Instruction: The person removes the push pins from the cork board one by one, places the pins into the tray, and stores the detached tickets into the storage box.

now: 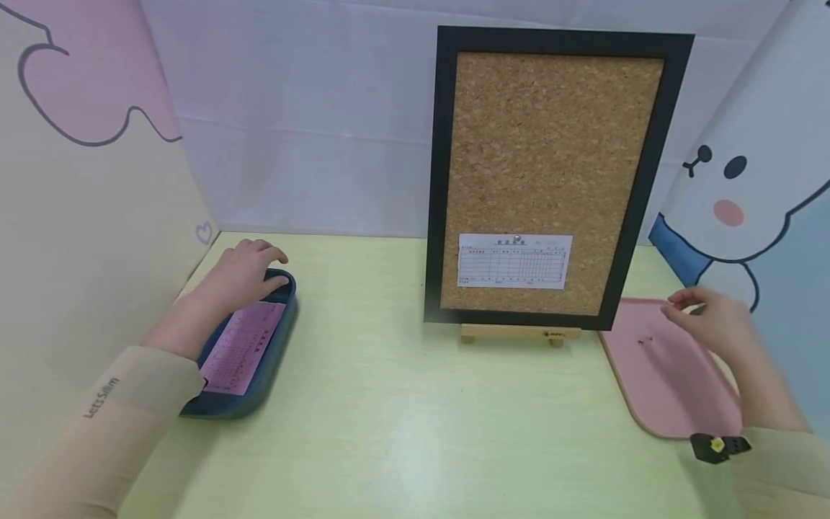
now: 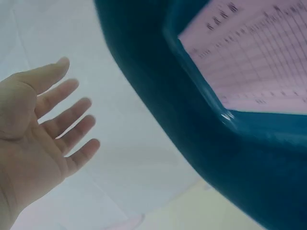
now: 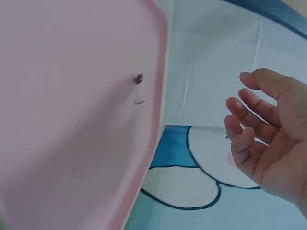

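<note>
Left hand: raised at the far end of the blue tray; this hand (image 1: 243, 274) has its grip released, fingers spread and apart from the tray in the left wrist view.
Blue tray: a deep, round-cornered tray (image 1: 273, 360) on the bench (image 1: 389, 411), to my left as I stand behind the person.
Pink slip: a printed form (image 1: 243, 347) lying face up inside the blue tray, below the left hand and untouched by it.
Right hand: poised over the outer edge of the pink tray; this hand (image 1: 713, 323) has its grip released too, the fingers loosely bent around air.
Pink tray: a shallow tray (image 1: 655, 393) at the right of the bench, crossed by a shadow.
Pins: two small ones (image 3: 138, 79), close together but apart, resting on the pink tray; one shows a dark reddish head.
Board: a black-framed cork panel (image 1: 551, 144) standing towards the back, between the trays.
White slip: a printed form (image 1: 512, 272) low on the cork, with a clear pin (image 1: 516, 238) at its top middle.
Stand: pale wood (image 1: 519, 331), showing beneath the frame.
Right wrist: a dark band with a yellow flower (image 1: 717, 445), at the cuff.
</note>
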### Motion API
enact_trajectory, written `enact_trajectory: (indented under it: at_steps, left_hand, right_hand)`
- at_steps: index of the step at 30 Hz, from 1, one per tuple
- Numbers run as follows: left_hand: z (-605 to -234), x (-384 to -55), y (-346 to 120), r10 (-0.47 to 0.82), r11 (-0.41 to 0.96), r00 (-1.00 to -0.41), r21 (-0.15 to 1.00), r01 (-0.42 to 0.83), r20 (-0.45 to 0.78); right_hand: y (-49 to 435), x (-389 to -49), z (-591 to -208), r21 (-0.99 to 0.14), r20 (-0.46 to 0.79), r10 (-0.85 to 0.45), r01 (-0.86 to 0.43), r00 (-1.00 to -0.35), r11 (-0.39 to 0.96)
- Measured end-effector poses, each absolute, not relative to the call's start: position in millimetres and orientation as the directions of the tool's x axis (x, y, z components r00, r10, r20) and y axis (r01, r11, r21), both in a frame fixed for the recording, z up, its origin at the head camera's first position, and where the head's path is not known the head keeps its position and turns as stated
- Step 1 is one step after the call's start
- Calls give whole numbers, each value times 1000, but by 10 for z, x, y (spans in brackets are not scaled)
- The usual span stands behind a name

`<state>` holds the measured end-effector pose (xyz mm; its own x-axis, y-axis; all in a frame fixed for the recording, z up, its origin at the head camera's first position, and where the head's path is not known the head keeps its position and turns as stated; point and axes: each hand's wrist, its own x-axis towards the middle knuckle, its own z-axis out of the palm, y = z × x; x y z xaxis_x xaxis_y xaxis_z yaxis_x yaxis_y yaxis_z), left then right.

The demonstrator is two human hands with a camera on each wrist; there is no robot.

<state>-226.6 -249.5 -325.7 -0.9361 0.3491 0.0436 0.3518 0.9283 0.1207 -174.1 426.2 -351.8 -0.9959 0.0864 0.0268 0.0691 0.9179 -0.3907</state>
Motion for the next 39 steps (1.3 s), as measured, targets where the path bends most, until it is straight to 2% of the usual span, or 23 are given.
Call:
enact_trajectory:
  at_steps: [12, 17, 24, 32, 39]
  left_hand:
    - [-3159, -2129, -2086, 313, 915, -894, 150, 374, 322]
    - [-3166, -2093, -1899, 281, 903, -868, 195, 384, 409]
    - [-3181, -2070, -1618, 235, 861, -829, 288, 420, 507]
    - [-3190, -2041, -1338, 194, 803, -793, 370, 466, 578]
    - [-3221, -2013, -1054, 156, 727, -783, 467, 504, 602]
  right_hand:
    - [3851, -1706, -3201, -390, 141, 130, 66, -981, 919]
    - [3644, -1665, -3126, -410, 239, 166, 55, -957, 910]
    - [3344, -1639, -3075, -468, 446, 213, -24, -869, 883]
    - [3018, -1643, -2981, -522, 552, 200, -148, -810, 840]
    - [2802, -1696, -2998, -529, 680, 166, -321, -714, 786]
